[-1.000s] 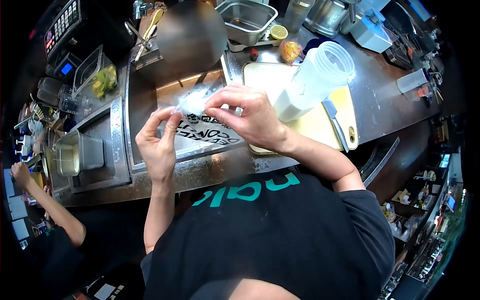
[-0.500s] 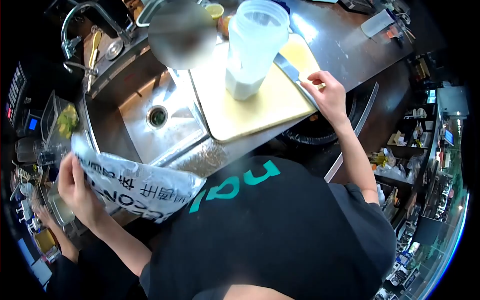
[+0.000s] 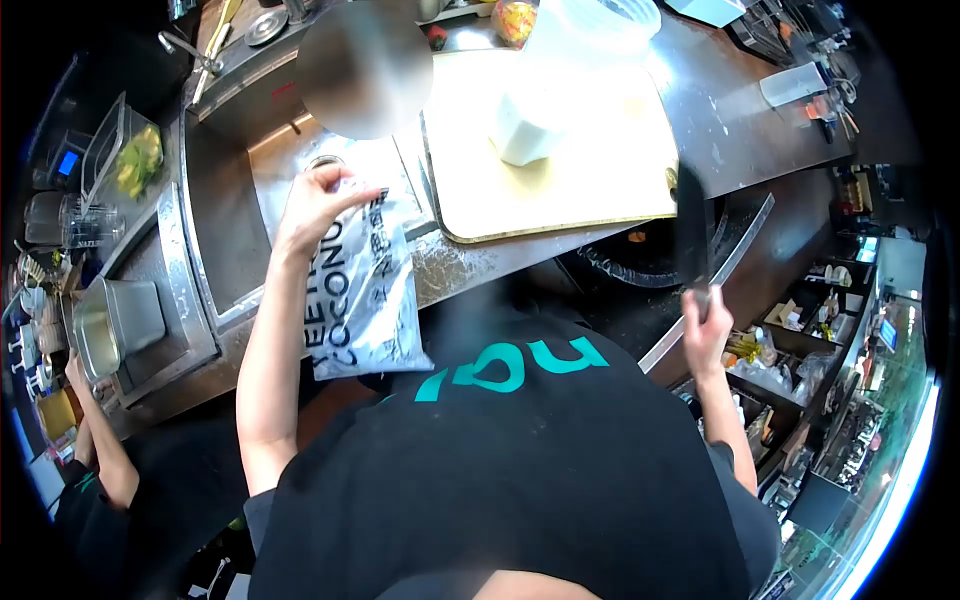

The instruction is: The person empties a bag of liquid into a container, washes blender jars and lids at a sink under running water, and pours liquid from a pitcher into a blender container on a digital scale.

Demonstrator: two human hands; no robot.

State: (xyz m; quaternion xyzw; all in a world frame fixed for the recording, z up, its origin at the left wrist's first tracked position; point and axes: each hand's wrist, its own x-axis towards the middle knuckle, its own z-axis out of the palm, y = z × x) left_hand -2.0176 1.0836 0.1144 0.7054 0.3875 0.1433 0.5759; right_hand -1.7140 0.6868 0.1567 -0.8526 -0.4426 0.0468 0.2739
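Observation:
My left hand [image 3: 318, 205] pinches the top of a white plastic bag [image 3: 375, 290] printed with black lettering that reads partly "COCONU". The bag hangs over the front edge of the sink. Off to the right, my right hand [image 3: 706, 325] is closed round the handle of a knife [image 3: 692, 225], whose broad blade looks dark and points away from me, beside the board's right edge. On the pale yellow cutting board [image 3: 600, 195] stands a tall translucent plastic container [image 3: 585, 50] with white contents at its bottom. Glare washes out part of it.
The steel sink [image 3: 225, 200] lies left of the board. Further left are a metal pan [image 3: 135, 325] and a clear tub [image 3: 135, 165] with green-yellow pieces. A dark bin [image 3: 640, 250] sits below the counter edge. Another person's arm [image 3: 105, 450] shows at lower left.
My left hand has brought the bag rightward, from the sink's left side to its front right. My right hand has lifted the knife off the board and drawn it toward me.

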